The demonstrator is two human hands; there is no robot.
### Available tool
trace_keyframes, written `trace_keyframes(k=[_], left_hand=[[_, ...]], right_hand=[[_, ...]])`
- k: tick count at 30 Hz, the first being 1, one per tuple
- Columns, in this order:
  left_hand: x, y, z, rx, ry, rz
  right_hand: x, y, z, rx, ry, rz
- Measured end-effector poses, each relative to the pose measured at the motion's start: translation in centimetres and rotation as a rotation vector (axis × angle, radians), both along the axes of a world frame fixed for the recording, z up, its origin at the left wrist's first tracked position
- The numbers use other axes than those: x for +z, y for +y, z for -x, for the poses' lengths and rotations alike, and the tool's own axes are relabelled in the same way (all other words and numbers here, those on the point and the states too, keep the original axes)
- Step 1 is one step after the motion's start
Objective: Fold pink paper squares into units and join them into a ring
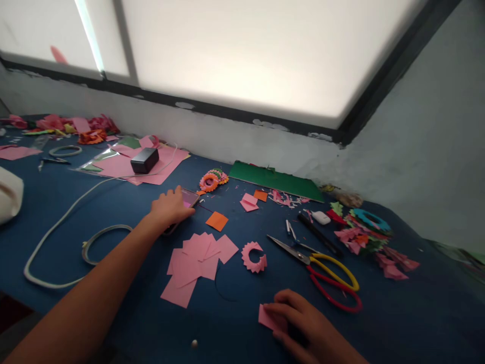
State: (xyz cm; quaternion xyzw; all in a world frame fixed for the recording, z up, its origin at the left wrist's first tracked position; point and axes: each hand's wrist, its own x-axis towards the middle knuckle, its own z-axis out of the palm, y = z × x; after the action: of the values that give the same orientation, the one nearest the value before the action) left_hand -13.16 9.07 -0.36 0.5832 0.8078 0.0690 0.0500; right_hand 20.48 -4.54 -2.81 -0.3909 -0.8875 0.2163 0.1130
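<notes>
My left hand (171,208) rests on a phone (190,197), its fingers curled over the far side and the thumb pointing right along the lit screen. At the lower right, my right hand (303,323) has thumb and fingers around a small folded pink paper (270,318) on the table. Between the hands lie several overlapping pink paper squares (187,268) and a partly closed pink ring of folded pieces (253,258). One orange square (217,221) sits just right of the phone.
Open scissors (322,273) with yellow and red handles lie right of the pink ring, beside a black pen (320,234). A green board (276,179) is by the wall. A white cable (56,222) loops at left, near a black box (145,161).
</notes>
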Motion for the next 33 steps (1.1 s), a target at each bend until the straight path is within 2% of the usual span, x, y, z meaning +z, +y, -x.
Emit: trace_keyframes(k=[4,7,10,12,16,18,21,26,30,33], left_hand=[[1.0,-0.7,-0.2,-0.021,0.01,-0.009],[2.2,-2.1,-1.9,-0.094,0.033,-0.124],[2.7,-4.5,-5.3,-0.345,-0.028,-0.279],[2.1,-6.3,-7.9,-0.553,-0.128,-0.306],[-0.6,-9.7,-11.7,-1.028,-0.336,-0.104],[-1.8,-10.7,-12.6,-1.106,-0.423,-0.035],[-2.4,-10.8,-12.9,-1.085,-0.551,0.026],[-1.6,-10.6,-12.6,-0.982,-0.789,0.069],[-1.0,-10.9,-12.7,-0.896,-0.932,0.034],[-0.8,-10.7,-12.6,-0.845,-1.058,0.043]], right_hand=[[0.2,-0.4,-0.3,0.004,0.067,-0.005],[-0.1,-0.6,-0.7,0.022,0.127,-0.045],[-0.2,-0.6,-0.9,0.05,0.155,-0.055],[-0.4,-0.6,-1.0,0.052,0.155,-0.07],[-0.8,-0.2,-0.9,0.053,0.179,-0.162],[-0.8,0.0,-0.8,0.011,0.216,-0.18],[-0.3,-0.1,-0.6,-0.08,0.278,-0.175],[1.3,-0.5,0.2,-0.193,0.327,-0.103],[2.0,0.2,0.6,-0.201,0.353,-0.064],[2.1,1.1,0.6,-0.166,0.391,-0.146]])
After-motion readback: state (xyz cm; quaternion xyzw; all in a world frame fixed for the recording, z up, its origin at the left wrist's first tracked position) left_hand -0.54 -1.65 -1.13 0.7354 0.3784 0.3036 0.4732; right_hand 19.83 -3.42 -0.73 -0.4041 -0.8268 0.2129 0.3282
